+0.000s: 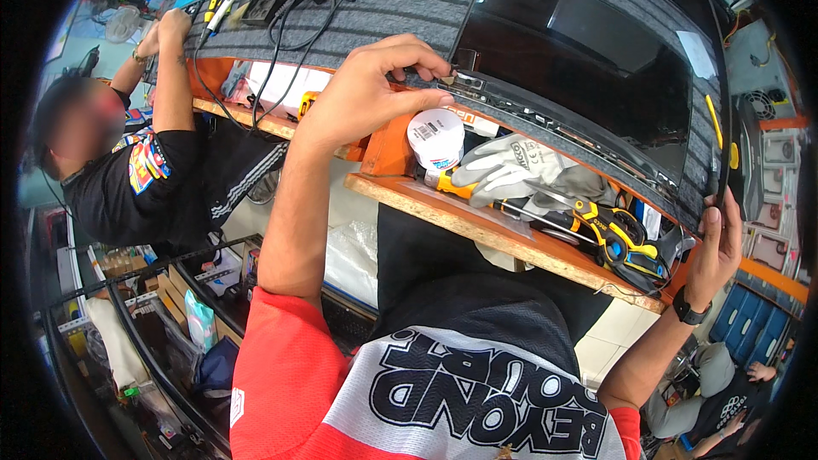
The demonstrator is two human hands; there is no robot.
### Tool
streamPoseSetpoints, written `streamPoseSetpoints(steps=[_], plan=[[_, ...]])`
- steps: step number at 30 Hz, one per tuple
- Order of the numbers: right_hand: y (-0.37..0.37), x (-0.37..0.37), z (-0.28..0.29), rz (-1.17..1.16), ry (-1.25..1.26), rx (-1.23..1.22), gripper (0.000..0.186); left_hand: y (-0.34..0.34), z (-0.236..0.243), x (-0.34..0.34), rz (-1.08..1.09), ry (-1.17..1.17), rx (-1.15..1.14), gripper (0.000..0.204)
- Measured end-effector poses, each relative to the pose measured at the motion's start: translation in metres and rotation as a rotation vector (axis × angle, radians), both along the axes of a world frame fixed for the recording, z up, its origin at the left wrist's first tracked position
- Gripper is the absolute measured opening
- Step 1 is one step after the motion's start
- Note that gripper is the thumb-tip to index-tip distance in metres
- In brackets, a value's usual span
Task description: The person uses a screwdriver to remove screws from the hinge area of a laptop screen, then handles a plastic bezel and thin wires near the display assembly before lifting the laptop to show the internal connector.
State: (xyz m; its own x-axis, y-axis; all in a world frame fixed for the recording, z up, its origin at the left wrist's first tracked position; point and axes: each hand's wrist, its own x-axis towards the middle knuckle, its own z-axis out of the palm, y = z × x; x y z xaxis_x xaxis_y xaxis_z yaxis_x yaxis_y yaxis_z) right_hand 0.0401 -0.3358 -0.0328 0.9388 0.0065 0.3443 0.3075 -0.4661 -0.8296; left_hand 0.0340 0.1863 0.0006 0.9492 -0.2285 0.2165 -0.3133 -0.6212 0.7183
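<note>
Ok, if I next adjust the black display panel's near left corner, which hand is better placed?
Probably your left hand: it's right by that corner of the black display panel, whereas your right hand is off near the panel's opposite end.

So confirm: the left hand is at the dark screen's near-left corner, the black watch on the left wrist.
No: the head view shows the black watch on the right wrist. The left hand is at the near-left corner of the dark screen.

Screen (579, 60) on mat (409, 0), behind gloves (498, 166)
</note>
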Motion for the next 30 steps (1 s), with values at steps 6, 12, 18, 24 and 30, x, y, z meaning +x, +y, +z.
streamPoseSetpoints(steps=[6,12,18,24,30], plan=[[-0.002,0.001,0.000,0.020,-0.006,-0.003,0.040,-0.001,0.001,0.006,0.058,0.061,0.039,0.019],[-0.004,0.001,-0.002,0.008,0.006,0.010,0.040,0.005,-0.001,0.011,0.011,0.095,-0.064,0.022],[-0.005,0.001,-0.003,0.020,0.020,0.048,0.041,0.003,-0.003,0.011,-0.072,0.017,0.003,0.021],[0.001,-0.005,0.007,0.079,0.018,0.002,0.035,0.002,-0.003,0.010,-0.048,0.012,0.020,0.022],[0.031,-0.012,0.056,0.247,-0.098,-0.419,0.021,-0.002,-0.005,0.012,-0.077,-0.047,0.052,0.021]])
